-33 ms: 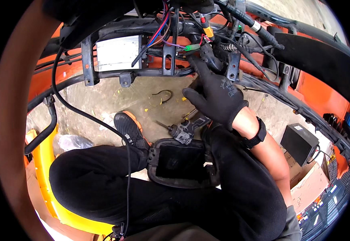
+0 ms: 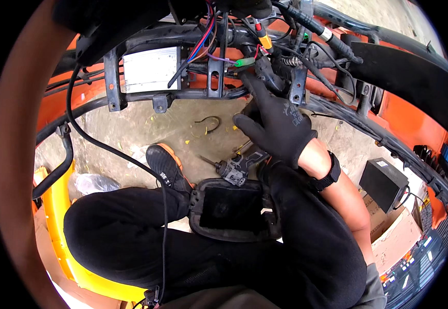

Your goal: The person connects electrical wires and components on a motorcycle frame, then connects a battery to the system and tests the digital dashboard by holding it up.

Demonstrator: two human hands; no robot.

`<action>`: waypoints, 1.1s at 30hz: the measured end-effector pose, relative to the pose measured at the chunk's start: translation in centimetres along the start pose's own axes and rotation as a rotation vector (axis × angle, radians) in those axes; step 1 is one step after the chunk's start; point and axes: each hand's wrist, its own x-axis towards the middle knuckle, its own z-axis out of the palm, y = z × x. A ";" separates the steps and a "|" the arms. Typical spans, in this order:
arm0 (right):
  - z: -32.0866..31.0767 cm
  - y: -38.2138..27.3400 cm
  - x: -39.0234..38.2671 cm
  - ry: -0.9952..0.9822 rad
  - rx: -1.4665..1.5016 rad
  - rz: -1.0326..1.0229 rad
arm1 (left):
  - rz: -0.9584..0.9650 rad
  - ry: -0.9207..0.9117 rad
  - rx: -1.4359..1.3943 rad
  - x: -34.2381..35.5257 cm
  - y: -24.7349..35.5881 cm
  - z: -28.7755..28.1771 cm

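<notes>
My right hand, in a black glove, reaches up to the black frame of an orange vehicle. Its index finger stretches out just below a green wire connector, beside the frame tube; whether it touches is unclear. The thumb stands apart, the other fingers are mostly hidden, and nothing shows in its grasp. Above the connector hangs a yellow plug with red wires. My left forearm runs up the left rim. At the top edge, a dark gloved part of my left hand shows near the wiring, its fingers cut off and unclear.
A silver box sits in the frame beside loose coloured wires. A black cable hangs across the left side. Between my legs lie a power drill and a black open frame. To the right stand a black box and a cardboard box.
</notes>
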 end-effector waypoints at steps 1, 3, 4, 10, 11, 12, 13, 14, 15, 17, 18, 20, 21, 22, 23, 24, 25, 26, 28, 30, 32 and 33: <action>0.0 0.0 -0.2 0.016 0.044 -0.005 | 0.010 0.021 0.002 0.0 -0.1 0.3; 0.0 -0.2 -0.9 0.063 0.147 -0.062 | 0.022 0.088 0.035 -0.2 -0.2 1.2; 0.0 -0.3 -1.2 0.074 0.160 -0.067 | 0.045 0.123 0.058 -0.5 -0.3 1.5; -0.1 -1.1 -1.6 0.244 0.144 -0.136 | 0.028 0.142 0.089 -0.5 0.3 1.5; -0.1 -1.2 -1.2 0.261 0.091 -0.177 | -0.017 0.105 0.090 -0.1 0.5 1.3; -0.1 -1.3 -0.9 0.279 0.007 -0.206 | -0.065 0.049 0.104 0.6 0.7 0.7; 0.0 -1.4 -0.9 0.219 -0.001 -0.157 | -0.071 0.044 0.115 0.5 0.8 0.8; -0.1 -1.4 -0.8 0.159 -0.041 -0.094 | -0.077 0.039 0.126 0.5 0.8 0.6; -0.1 -1.4 -0.8 0.098 -0.082 -0.029 | -0.042 0.084 0.131 -0.1 0.7 1.1; 0.1 -1.2 -0.7 0.067 -0.165 0.002 | -0.041 0.082 0.114 -0.1 0.5 1.1; 0.2 -1.1 -0.7 0.050 -0.206 0.015 | -0.075 0.033 0.089 0.4 0.5 0.6; 0.4 -0.6 -0.3 0.041 -0.109 -0.006 | -0.065 -0.016 0.026 0.7 0.3 0.3; 0.5 -0.4 -0.2 0.048 -0.064 -0.006 | -0.022 -0.016 -0.011 0.3 0.1 0.3; 0.6 -0.2 -0.1 0.038 -0.064 -0.003 | -0.025 -0.026 -0.027 0.4 0.1 0.2; 0.7 -0.2 -0.1 0.040 -0.067 0.010 | -0.029 -0.035 -0.042 0.4 0.1 0.1; 0.8 -0.1 -0.1 0.041 -0.069 0.023 | -0.080 -0.054 -0.036 0.7 0.3 0.1; 0.7 0.0 0.0 0.038 -0.045 0.013 | -0.104 -0.062 -0.035 0.8 0.5 0.0; 0.6 0.0 0.0 0.035 -0.021 0.004 | -0.128 -0.069 -0.033 0.8 0.7 -0.1; 0.4 0.0 0.0 0.023 0.011 0.000 | -0.136 -0.080 -0.029 0.7 1.0 -0.4; 0.1 -0.1 -0.2 0.018 0.037 -0.009 | -0.151 -0.102 -0.010 0.6 1.2 -0.9; 0.0 -0.2 -0.3 0.025 0.068 -0.032 | -0.101 -0.111 -0.011 0.4 1.3 -0.9; 0.0 -0.3 -0.4 0.025 0.085 -0.041 | -0.063 -0.117 -0.013 0.3 1.3 -0.9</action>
